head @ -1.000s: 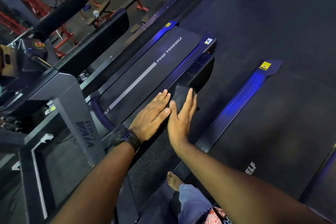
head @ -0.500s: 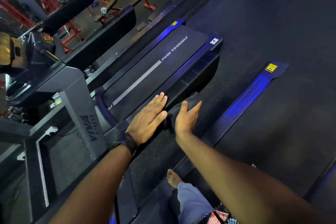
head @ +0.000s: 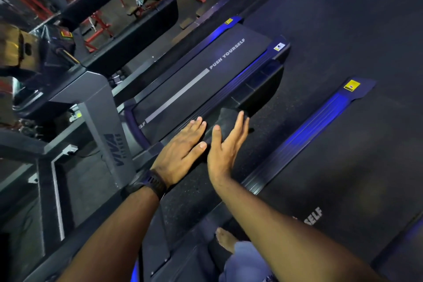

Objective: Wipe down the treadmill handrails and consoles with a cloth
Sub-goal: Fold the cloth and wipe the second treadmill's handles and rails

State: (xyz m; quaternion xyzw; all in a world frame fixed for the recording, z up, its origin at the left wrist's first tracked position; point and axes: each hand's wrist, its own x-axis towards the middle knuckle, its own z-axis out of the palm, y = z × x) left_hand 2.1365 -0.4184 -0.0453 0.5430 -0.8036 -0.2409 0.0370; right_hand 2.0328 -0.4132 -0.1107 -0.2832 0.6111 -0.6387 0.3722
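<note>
My left hand (head: 183, 146), with a dark watch on the wrist, lies flat with straight fingers beside a black cloth (head: 225, 115). To its right my right hand (head: 225, 144) stands on its edge with straight fingers, its palm against the cloth. Both hands hover over the side rail of the treadmill (head: 206, 80), whose belt reads PUSH YOURSELF. The cloth is dark against the dark frame, so its outline is hard to make out. The treadmill's console (head: 34, 52) and a padded handrail (head: 137, 30) are at the upper left.
A grey upright post (head: 103, 121) marked VIVA stands left of my hands. A second treadmill (head: 343, 167) with a blue-lit side rail lies to the right. My bare foot (head: 225, 239) is below. Red gym benches (head: 142, 4) stand at the back.
My right hand had drawn back with its thumb spread half a second ago. It has since slid forward again along the cloth with straight fingers. The left hand stayed flat.
</note>
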